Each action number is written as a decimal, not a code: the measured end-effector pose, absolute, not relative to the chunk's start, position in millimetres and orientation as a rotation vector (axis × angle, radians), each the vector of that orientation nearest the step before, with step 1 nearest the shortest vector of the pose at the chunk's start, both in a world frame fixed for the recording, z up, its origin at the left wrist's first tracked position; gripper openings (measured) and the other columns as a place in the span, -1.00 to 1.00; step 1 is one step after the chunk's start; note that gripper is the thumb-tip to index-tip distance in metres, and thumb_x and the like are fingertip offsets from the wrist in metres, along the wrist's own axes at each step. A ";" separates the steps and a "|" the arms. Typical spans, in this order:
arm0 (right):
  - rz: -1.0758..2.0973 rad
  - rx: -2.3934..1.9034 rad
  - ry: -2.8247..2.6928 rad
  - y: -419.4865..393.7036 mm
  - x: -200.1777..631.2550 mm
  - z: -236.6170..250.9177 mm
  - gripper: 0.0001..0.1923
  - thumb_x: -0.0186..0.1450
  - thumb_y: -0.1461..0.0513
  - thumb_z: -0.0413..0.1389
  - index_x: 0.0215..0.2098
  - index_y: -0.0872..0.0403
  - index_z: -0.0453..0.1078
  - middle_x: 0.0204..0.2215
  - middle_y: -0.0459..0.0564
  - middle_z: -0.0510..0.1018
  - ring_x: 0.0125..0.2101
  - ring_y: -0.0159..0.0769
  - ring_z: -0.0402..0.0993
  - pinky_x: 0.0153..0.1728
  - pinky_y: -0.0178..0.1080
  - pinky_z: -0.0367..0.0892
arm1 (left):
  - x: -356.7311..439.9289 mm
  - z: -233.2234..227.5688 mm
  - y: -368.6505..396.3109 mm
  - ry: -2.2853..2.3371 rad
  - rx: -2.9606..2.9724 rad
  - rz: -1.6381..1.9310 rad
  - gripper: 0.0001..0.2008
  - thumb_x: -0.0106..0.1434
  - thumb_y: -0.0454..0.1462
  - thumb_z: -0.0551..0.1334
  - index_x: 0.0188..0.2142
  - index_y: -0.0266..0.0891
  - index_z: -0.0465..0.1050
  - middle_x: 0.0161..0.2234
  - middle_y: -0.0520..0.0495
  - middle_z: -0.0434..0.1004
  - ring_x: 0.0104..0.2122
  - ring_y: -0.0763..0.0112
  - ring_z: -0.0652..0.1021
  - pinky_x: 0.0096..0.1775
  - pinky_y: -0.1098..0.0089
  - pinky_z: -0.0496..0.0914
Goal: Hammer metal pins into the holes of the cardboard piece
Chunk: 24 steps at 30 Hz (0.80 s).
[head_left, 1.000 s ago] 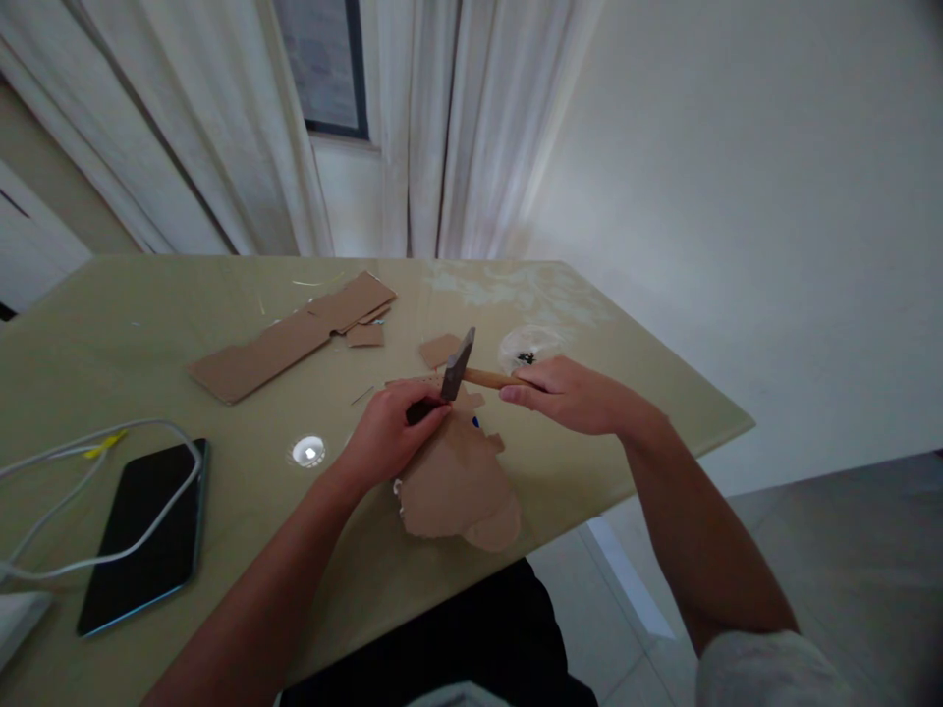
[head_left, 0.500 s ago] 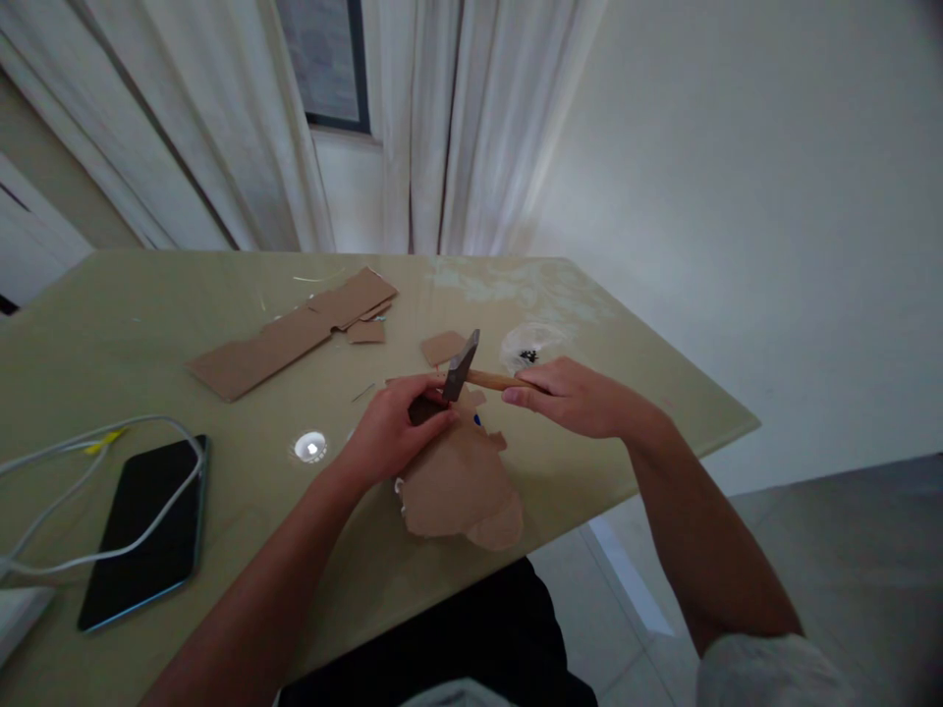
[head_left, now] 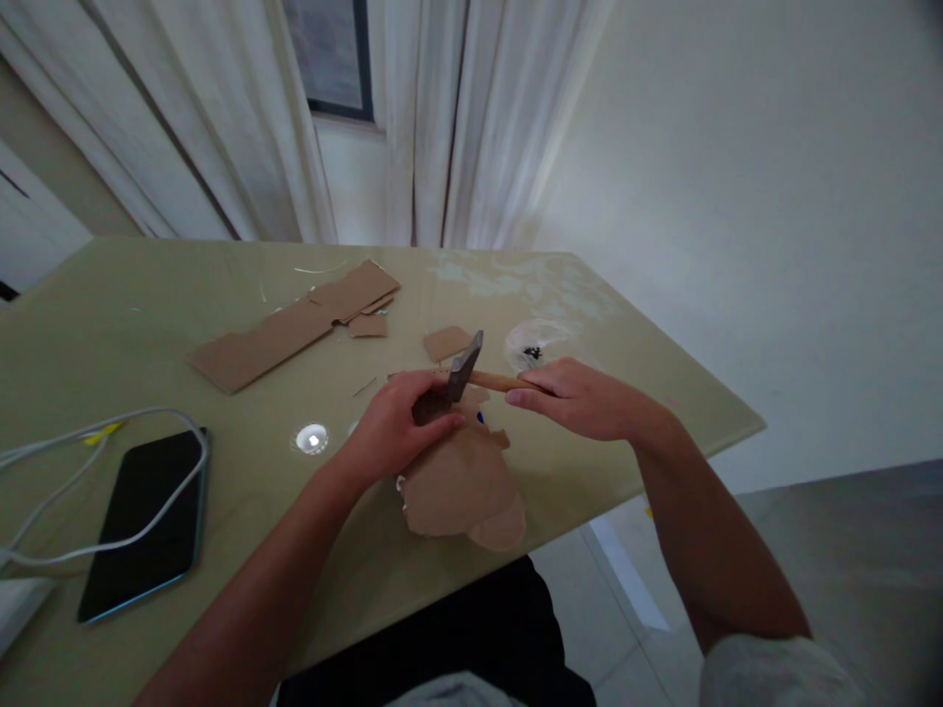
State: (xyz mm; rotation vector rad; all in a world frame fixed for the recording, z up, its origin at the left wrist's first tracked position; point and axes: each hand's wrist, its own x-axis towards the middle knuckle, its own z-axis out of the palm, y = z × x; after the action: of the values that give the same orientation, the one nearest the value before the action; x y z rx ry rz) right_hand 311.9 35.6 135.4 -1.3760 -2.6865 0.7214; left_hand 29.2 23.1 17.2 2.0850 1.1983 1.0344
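Note:
My right hand grips the wooden handle of a small hammer, whose grey metal head points down over a torn brown cardboard piece near the table's front edge. My left hand rests on the upper part of that cardboard, fingers curled right beside the hammer head, pinching something small and dark that I cannot make out.
A long cardboard strip and small scraps lie farther back. A clear bag with dark small bits sits behind my right hand. A black phone and white cable lie at the left. The table edge runs close on the right.
Both hands and the hammer stay nearly in place; the view has tilted slightly, so everything sits a little differently in the frame.

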 end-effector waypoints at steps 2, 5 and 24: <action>0.723 -1.387 -2.692 35.8 310.8 135.4 -0.41 0.63 -0.17 0.00 -0.38 0.04 0.41 -0.49 -0.11 0.41 -0.41 -0.29 0.32 -0.27 -0.15 0.07 | 29.1 17.3 23.1 1.211 2.086 1.030 -0.67 0.34 -0.07 0.49 0.02 -0.14 0.67 -0.05 -0.16 0.79 -0.04 0.04 0.70 0.09 0.05 0.57; 0.732 -1.393 -2.715 35.9 309.6 135.5 -0.42 0.63 -0.15 0.00 -0.38 0.04 0.40 -0.48 -0.11 0.42 -0.41 -0.29 0.31 -0.27 -0.15 0.08 | 28.6 16.9 23.2 1.214 2.084 1.023 -0.65 0.34 -0.04 0.49 0.02 -0.13 0.67 -0.05 -0.15 0.79 -0.03 0.04 0.70 0.11 0.04 0.56; 0.722 -1.412 -2.743 36.7 310.9 129.3 -0.39 0.64 -0.19 -0.03 -0.36 0.04 0.41 -0.46 -0.08 0.47 -0.40 -0.27 0.36 -0.27 -0.16 0.11 | 29.2 19.2 23.1 1.193 2.080 1.036 -0.68 0.33 -0.05 0.48 -0.01 -0.12 0.67 -0.05 -0.14 0.79 -0.03 0.02 0.69 0.11 0.03 0.55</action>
State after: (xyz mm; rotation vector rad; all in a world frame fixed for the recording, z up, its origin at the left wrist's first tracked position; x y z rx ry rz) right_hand 310.9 36.7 129.3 -1.4121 -2.7427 0.7218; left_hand 29.2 23.1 19.2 2.0796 1.1932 1.0359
